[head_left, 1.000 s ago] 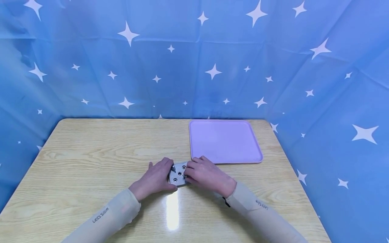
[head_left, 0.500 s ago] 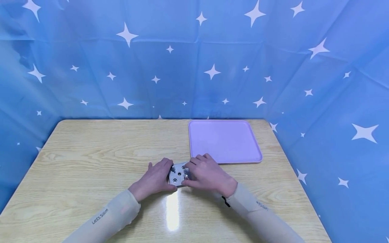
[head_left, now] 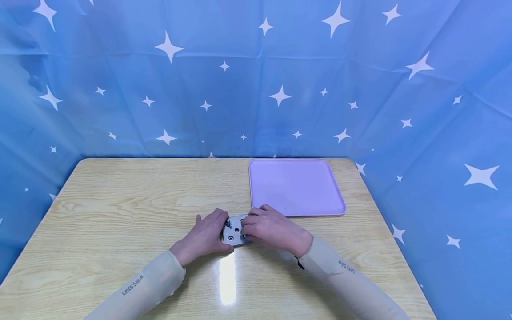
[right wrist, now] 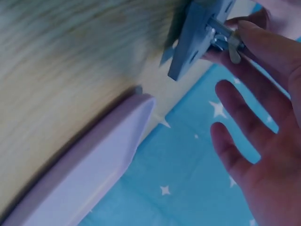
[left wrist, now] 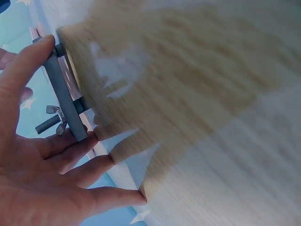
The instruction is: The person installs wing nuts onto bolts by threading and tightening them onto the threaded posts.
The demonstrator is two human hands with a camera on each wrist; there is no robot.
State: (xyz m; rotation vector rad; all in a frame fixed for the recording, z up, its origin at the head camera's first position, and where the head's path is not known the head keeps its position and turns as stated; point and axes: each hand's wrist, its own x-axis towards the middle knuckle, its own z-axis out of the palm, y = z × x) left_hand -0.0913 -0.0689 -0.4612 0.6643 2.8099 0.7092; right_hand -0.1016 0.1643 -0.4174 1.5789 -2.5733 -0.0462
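A grey metal plate with several holes [head_left: 237,230] lies between my two hands near the middle of the table. My left hand [head_left: 203,234] grips its left side, thumb at the near edge and fingers at the far edge. By those fingers, a wing nut [left wrist: 56,118] sits on a threaded bolt standing out of the plate. Bolt heads [left wrist: 82,104] stick out beneath. My right hand [head_left: 270,229] is over the plate's right side. In the right wrist view its thumb and index finger pinch a second wing nut [right wrist: 234,51] on a bolt, other fingers spread.
A shallow purple tray [head_left: 296,186] lies at the back right of the wooden table [head_left: 132,200], close behind my right hand. Blue cloth with white stars [head_left: 224,106] hangs behind the table and at both sides.
My right hand's thumb and fingers spread apart half a second ago, showing the wing nut, then closed around it again. My left hand and the plate stay in place.
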